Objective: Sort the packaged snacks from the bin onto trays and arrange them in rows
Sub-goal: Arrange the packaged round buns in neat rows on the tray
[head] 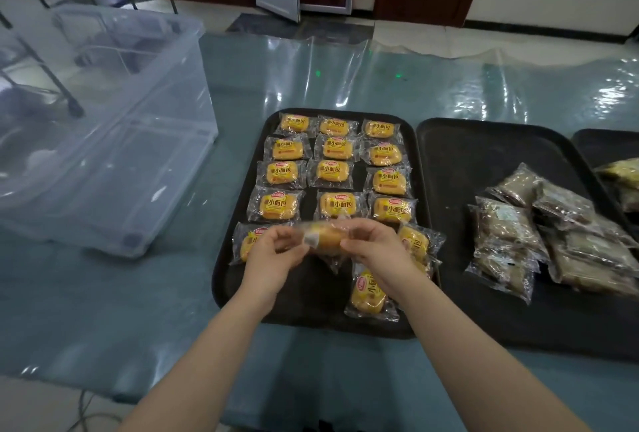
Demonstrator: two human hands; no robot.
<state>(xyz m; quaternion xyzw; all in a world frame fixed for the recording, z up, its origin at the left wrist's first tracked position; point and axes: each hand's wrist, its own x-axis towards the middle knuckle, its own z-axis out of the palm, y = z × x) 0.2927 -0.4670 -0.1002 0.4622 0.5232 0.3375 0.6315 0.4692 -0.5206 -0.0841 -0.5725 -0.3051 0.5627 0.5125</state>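
A black tray (pixel 242 279) in front of me carries several yellow bread packets (pixel 332 170) laid in rows of three. Above its near end I hold one more yellow packet (pixel 326 232) between both hands: my left hand (pixel 276 251) pinches its left end and my right hand (pixel 373 248) pinches its right end. More yellow packets lie loose under and beside my hands, one (pixel 368 295) near the tray's front right. The clear plastic bin (pixel 103 127) stands at the left.
A second black tray (pixel 460 162) to the right holds a heap of brown snack packets (pixel 511 245). A third tray (pixel 608 151) with more packets shows at the far right edge. The table wears a glossy plastic sheet (pixel 415 68).
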